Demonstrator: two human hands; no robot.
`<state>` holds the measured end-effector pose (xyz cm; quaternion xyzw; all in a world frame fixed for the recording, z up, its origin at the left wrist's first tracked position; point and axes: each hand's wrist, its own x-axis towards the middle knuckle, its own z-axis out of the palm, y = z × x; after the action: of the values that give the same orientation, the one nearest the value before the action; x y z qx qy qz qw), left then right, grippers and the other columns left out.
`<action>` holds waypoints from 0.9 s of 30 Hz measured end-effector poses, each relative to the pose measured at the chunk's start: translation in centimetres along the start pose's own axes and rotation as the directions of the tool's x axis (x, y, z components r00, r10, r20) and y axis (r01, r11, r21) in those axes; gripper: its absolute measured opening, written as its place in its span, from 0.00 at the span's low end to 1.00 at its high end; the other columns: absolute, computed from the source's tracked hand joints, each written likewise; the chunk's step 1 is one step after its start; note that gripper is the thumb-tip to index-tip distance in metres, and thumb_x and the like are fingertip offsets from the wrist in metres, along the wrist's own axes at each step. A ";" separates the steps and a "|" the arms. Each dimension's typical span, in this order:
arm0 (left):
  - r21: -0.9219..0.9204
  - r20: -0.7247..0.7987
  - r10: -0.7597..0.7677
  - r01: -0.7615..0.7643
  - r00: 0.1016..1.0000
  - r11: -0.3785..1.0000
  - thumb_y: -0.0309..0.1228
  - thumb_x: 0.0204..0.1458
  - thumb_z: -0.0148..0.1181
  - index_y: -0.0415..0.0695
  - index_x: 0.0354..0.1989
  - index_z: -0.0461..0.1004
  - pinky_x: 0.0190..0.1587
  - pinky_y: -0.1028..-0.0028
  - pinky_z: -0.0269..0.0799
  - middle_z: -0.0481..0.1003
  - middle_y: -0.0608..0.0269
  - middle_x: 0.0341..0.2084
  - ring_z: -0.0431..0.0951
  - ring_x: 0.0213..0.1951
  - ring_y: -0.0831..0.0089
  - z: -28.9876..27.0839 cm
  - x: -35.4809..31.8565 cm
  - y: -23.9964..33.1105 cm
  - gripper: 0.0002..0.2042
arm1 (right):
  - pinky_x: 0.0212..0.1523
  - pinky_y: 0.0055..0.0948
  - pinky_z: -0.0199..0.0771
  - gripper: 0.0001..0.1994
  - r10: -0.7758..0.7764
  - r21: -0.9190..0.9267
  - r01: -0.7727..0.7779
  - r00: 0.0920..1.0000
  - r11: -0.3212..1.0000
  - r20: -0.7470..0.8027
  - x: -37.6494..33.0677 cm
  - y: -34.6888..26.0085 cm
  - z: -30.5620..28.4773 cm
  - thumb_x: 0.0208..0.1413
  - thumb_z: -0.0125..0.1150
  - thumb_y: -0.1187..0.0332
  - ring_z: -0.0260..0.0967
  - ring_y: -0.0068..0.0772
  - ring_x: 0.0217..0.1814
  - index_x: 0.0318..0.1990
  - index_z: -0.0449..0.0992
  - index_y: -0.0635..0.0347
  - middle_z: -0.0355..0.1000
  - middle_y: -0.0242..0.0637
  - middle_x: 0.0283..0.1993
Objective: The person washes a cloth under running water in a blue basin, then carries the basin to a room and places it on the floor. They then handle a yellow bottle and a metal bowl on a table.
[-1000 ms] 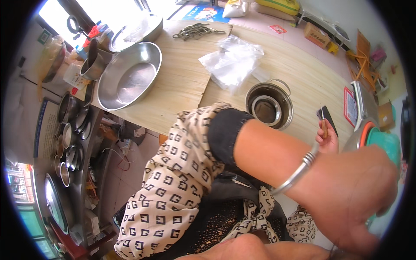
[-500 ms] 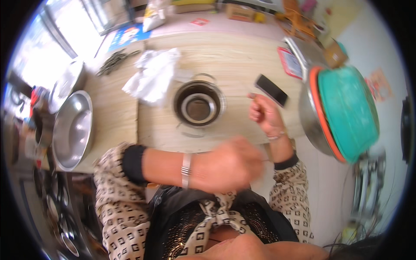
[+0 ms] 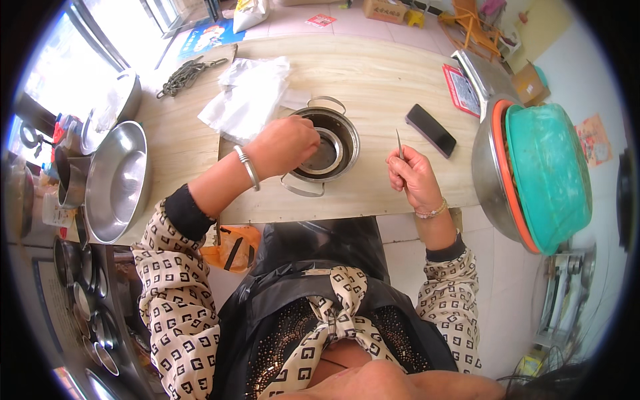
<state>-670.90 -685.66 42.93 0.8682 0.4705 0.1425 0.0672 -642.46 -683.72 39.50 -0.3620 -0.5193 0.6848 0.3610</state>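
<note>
My left hand [image 3: 285, 145] is over the left rim of a two-handled steel pot [image 3: 355, 148], its fingers pinched together. Whatever they hold, if anything, is hidden. Inside the pot sits a smaller round steel bowl or ring [image 3: 339, 155], its left part covered by my fingers. To the right of the pot, above the near part of the table, my right hand [image 3: 415, 175] is closed on a thin pointed metal tool [image 3: 400, 143]. The tool's tip points up and away from me; its lower end disappears inside my fist.
A white plastic bag [image 3: 243, 97] and a chain [image 3: 188, 77] lie left of the pot on the wooden table [image 3: 373, 73]. A dark phone [image 3: 431, 130] lies at right, near stacked basins [image 3: 547, 173]. Steel bowls [image 3: 119, 180] stand at the left edge.
My left hand has swung from in front of my chest, near the right hand, out to the pot's left rim. The right hand stays near its place, and the metal tool now shows clearly.
</note>
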 end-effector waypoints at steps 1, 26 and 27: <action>0.095 0.079 0.048 -0.056 0.996 0.994 0.29 0.46 0.53 0.40 0.28 0.74 0.39 0.67 0.69 0.74 0.58 0.28 0.73 0.35 0.60 0.7 0.5 0.0 0.06 | 0.17 0.16 0.51 0.04 -0.010 -0.019 0.010 1.000 1.000 -0.025 -0.2 -0.1 0.1 0.55 0.52 0.71 0.52 0.13 0.17 0.29 0.68 0.60 0.58 0.22 0.18; -0.010 -0.303 -0.136 0.139 0.943 0.990 0.26 0.44 0.55 0.41 0.28 0.72 0.40 0.66 0.63 0.72 0.59 0.26 0.71 0.34 0.61 1.1 -4.3 1.9 0.03 | 0.40 0.41 0.70 0.29 -0.165 -0.945 -0.320 0.938 -0.076 -0.304 6.6 -1.5 -15.1 0.37 0.63 0.49 0.71 0.50 0.39 0.42 0.69 0.65 0.72 0.52 0.35; 0.017 -0.272 -0.162 0.172 0.949 0.985 0.26 0.45 0.55 0.41 0.28 0.72 0.41 0.66 0.63 0.72 0.58 0.27 0.71 0.34 0.61 1.0 -3.9 1.6 0.04 | 0.40 0.41 0.70 0.30 -0.175 -0.927 -0.364 0.922 -0.087 -0.346 6.2 -1.7 -14.6 0.37 0.62 0.48 0.71 0.50 0.39 0.41 0.69 0.65 0.73 0.52 0.35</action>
<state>-671.32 -689.72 41.62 0.7990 0.5498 0.2436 -0.0030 -632.45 -671.43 37.52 -0.6639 -0.7473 0.0239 0.0148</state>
